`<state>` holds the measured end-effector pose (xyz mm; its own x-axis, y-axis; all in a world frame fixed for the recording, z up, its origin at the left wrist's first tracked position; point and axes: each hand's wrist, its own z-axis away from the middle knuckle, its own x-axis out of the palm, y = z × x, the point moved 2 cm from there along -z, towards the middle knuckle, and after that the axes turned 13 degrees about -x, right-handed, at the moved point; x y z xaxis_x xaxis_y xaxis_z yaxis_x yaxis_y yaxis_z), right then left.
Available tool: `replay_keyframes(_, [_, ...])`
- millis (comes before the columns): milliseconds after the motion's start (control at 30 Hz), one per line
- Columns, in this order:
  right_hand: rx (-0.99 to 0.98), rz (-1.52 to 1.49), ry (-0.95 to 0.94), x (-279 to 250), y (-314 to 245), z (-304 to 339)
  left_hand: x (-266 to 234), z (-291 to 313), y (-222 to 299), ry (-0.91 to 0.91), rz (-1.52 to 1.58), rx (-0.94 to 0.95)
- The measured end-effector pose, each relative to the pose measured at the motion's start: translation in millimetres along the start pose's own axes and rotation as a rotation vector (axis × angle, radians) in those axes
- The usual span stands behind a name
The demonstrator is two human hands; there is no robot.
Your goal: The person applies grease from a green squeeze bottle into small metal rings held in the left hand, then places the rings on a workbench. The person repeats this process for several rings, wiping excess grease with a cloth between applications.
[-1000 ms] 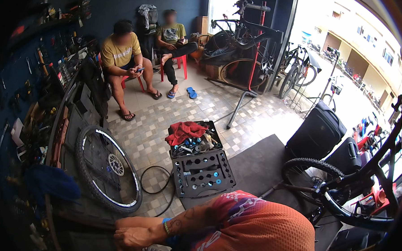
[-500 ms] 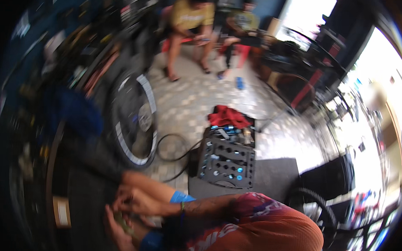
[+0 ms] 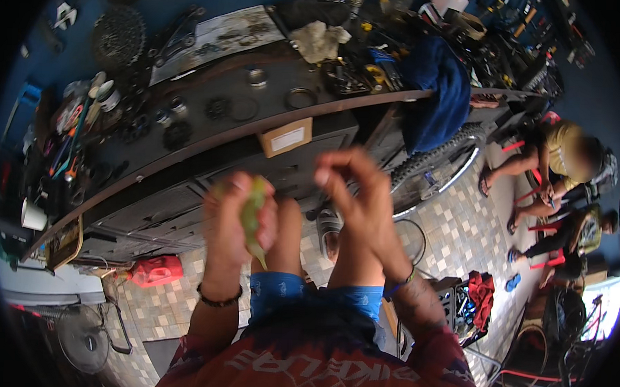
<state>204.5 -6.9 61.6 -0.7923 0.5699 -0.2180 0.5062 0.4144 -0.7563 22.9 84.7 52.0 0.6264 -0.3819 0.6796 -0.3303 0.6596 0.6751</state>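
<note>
Just short of the workbench's front edge, we have a limp-looking yellow-green thing up in the air, clasped in our left hand! Fingers and thumb are wrapped around it, its narrow tail pointing down toward us; motion blur hides exactly what it is. Across from it, our right hand hangs well apart, fingers bent and thumb close to the forefinger; whether those tips meet, we cannot tell.

Beyond the hands, we find a cardboard box with a white label, right under the front edge. Up on top, a flat ring lies near that same edge, a shiny metal ring sits a little farther back, and a dark sprocket rests to their left. Toward the back edge we spot a stained metal sheet and a pale rag. A white cup is over by the left front corner, while a blue towel drapes over the front edge toward the right end, near a bicycle wheel. Down on the floor, we see a red jerrycan!
</note>
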Motion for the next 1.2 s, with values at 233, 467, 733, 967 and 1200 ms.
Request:
replay_keyframes(233, [-0.726,1.181,-0.363,4.2,29.4,-131.1,17.8,-3.6,120.1,0.021,-0.031,0.645])
replay_keyframes(467, [0.033,0.895,-0.870,22.0,15.2,-187.9,19.3,4.8,133.3,0.043,-0.015,0.745])
replay_keyframes(733, [0.030,0.771,-0.684,14.1,13.5,-176.3,17.5,-0.9,134.5,0.032,-0.020,0.759])
replay_keyframes(967, [-0.095,0.090,-0.220,12.4,-2.4,-140.6,21.9,-1.5,134.1,0.020,0.052,0.751])
replay_keyframes(1200, [0.141,-1.254,0.053,36.2,1.2,-5.3,55.1,5.6,119.6,-0.108,0.064,0.721])
